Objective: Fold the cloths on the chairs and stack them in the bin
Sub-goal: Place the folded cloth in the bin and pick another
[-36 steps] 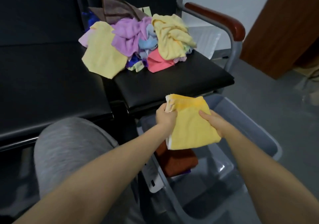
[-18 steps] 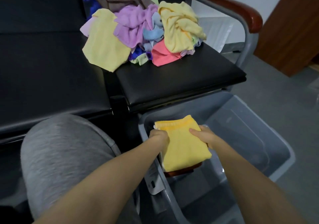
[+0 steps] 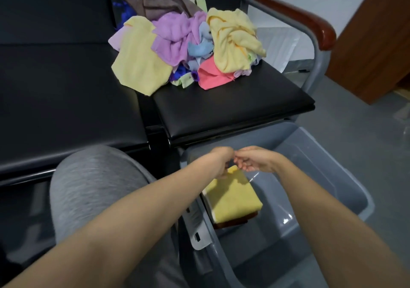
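Both hands have let go of the folded yellow cloth (image 3: 235,199) since half a second ago and have risen off it; the cloth now lies flat in the bin (image 3: 332,177). It is a thick, soft rectangle with a fuzzy nap, resting squarely on a rust-brown folded cloth (image 3: 235,223) of which only the near edge shows. The stack sits against the bin's left wall. Left hand (image 3: 221,161) hovers over the cloth's far corner; its fingers are turned away and motion-blurred, so I cannot tell whether its grip is closed or touching the fabric. Right hand (image 3: 255,159) is just beside the left, above and beyond the cloth, with its grip apart, fingers loosely spread and holding nothing. The bin is smooth grey plastic, rectangular with rounded corners, with a pale latch (image 3: 197,232) on its near-left rim. It stands on a grey floor (image 3: 355,121) in front of a black padded chair seat (image 3: 233,106) with a glossy brown armrest (image 3: 299,17) on a grey metal frame. A crumpled pile of cloths (image 3: 188,44), yellow, lilac, blue, pink and brown, lies at the back of that seat, well apart from both hands. A grey-clad knee (image 3: 95,188) is lower left; a brown wooden panel (image 3: 377,32) stands at right.
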Demonstrator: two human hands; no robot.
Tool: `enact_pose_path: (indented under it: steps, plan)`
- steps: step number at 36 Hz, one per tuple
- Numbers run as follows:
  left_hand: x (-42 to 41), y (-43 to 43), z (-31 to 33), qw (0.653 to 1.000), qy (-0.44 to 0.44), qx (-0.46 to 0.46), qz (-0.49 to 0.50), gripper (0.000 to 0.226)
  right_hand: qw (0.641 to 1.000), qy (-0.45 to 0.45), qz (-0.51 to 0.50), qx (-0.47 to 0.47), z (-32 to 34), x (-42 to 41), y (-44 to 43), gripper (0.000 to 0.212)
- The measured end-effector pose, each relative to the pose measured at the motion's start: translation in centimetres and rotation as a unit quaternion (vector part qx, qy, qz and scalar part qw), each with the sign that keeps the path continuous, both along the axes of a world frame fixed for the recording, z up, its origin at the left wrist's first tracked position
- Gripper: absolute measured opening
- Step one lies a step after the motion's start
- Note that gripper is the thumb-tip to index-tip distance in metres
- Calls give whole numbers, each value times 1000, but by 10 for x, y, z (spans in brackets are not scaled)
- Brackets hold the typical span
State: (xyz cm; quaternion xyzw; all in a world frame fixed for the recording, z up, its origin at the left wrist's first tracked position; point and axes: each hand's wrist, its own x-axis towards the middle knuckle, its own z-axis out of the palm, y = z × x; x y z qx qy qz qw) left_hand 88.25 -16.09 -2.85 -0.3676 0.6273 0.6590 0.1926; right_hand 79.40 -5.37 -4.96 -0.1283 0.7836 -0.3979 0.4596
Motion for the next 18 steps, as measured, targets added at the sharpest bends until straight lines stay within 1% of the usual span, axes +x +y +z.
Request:
enact_pose_path:
  steps: [2,5,8,11,14,16,18]
  plan:
    - [-2,2,17,998,-13,26,-51,28,999,-29,11,-35,15,-3,-6,33]
    - [-6,-11,49,996,27,34,-83,31,996,-55,50,-55,46,-10,-17,44]
    - [-10,-35,86,992,89,8,-95,31,994,-28,50,-98,84,-21,-31,42]
    - [-14,-66,118,981,169,-62,-67,24,984,4,33,-175,116,-28,-56,38]
    - [-19,-98,135,959,224,-170,-31,17,976,48,46,-209,135,-32,-86,30]
    - [-25,-119,138,947,246,-207,4,11,972,67,56,-216,141,-32,-106,24]
    - [-32,-139,138,939,270,-210,41,11,971,91,65,-213,145,-33,-126,21]
